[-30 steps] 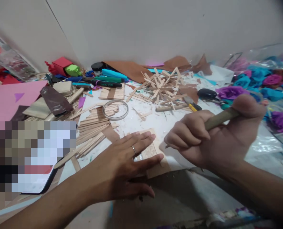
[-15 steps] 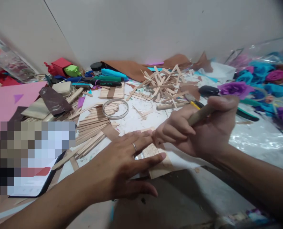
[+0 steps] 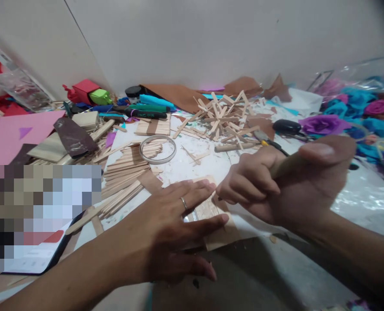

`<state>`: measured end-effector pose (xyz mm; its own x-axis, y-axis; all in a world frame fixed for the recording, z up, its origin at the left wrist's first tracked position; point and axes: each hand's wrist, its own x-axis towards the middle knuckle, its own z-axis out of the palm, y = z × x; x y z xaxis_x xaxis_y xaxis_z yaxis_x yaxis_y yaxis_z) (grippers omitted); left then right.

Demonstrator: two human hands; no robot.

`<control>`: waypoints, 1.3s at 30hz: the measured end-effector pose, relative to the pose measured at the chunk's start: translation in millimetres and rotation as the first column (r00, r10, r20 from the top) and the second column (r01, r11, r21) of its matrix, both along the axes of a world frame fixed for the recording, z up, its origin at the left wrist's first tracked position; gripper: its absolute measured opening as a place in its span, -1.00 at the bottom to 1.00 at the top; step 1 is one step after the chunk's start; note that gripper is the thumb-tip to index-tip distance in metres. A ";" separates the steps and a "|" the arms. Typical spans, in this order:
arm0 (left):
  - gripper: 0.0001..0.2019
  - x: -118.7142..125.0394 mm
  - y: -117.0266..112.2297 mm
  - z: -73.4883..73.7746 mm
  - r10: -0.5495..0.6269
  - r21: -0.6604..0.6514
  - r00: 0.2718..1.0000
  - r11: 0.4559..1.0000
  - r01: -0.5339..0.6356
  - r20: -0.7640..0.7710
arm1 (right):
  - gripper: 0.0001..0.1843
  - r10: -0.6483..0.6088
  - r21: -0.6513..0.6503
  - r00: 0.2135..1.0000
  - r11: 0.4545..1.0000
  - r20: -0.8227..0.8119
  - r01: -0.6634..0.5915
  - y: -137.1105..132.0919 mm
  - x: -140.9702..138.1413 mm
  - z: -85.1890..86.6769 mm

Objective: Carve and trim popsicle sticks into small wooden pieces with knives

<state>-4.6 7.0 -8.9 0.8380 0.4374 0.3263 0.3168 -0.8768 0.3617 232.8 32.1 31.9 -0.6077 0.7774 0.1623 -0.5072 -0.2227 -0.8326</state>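
1. The left hand [image 3: 169,229] lay open and flat, fingers spread, pressing the panel [image 3: 217,224] onto the bench [image 3: 259,268]
2. The right hand [image 3: 276,185] was closed in a fist round the tool [image 3: 287,166], thumb laid along its wooden handle. The tip was hidden behind the fingers, just over the panel's far edge
3. The work looked like cutting or scoring. It called for steady downward pressure from the left hand, with its fingertips kept out of the tip's path, since they sat almost against the right knuckles
4. A fist grip probably gave force but little finesse, so short, controlled strokes would have suited best
5. The panel was pale tan, flat and roughly rectangular, with a grainy face, and was half covered by the left hand. It lay near the middle of the bench, in front of the loose sticks [image 3: 127,168] and a clear ring [image 3: 157,149]
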 end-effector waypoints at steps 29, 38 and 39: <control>-0.26 -0.6 -1.0 -2.8 0.014 -0.040 1.000 0.999 -0.015 -0.013 | -0.38 0.121 0.099 0.983 0.986 0.139 -0.135 4.4 3.4 7.3; -0.36 -0.7 -1.8 8.4 0.008 0.037 1.000 0.999 -0.007 -0.030 | -0.41 0.169 0.078 0.983 0.982 0.073 -0.174 11.6 8.7 1.2; -0.36 -0.5 -2.1 9.7 0.010 0.037 0.999 0.999 -0.008 -0.033 | -0.40 0.168 0.091 0.983 0.980 0.071 -0.174 12.6 8.9 0.5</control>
